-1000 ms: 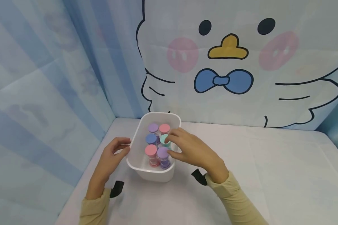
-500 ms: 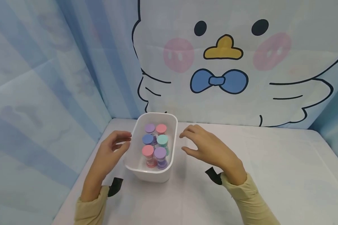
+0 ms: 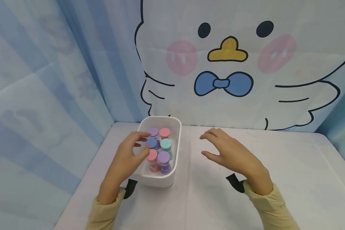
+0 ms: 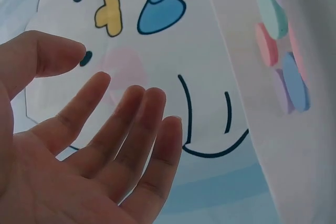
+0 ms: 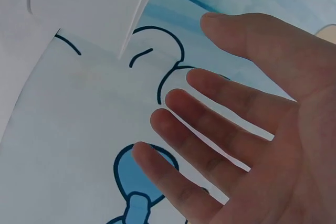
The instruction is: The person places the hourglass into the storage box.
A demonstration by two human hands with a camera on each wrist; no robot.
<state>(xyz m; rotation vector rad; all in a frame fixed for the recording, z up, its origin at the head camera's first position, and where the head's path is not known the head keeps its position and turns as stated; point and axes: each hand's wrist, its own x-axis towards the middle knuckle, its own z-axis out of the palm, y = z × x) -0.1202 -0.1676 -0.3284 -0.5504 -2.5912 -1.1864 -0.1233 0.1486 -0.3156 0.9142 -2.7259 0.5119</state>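
A white plastic bin [image 3: 158, 182] stands on the table and holds several small sand timers with coloured caps: a front purple one [image 3: 164, 159], a front pink one [image 3: 152, 155], a mint one [image 3: 166, 144], a blue one [image 3: 151, 142], and another purple and pink behind. My left hand [image 3: 127, 159] hovers over the bin's left side, fingers loosely bent and gripping nothing; it hides part of the left rim. Tilted caps, among them the mint cap [image 4: 272, 13], appear in the left wrist view. Right of the bin, my right hand [image 3: 235, 153] is held in the air with nothing in it.
White cloth covers the table [image 3: 290, 179], which extends right of the bin. Behind it hangs a curtain [image 3: 218, 108] printed with a cartoon face and blue bow tie. A blue-striped curtain [image 3: 46, 111] borders the left side.
My right hand has left the sand timers and moved right, out of the bin. My left hand has come off the rim's left side and moved right, over the bin.
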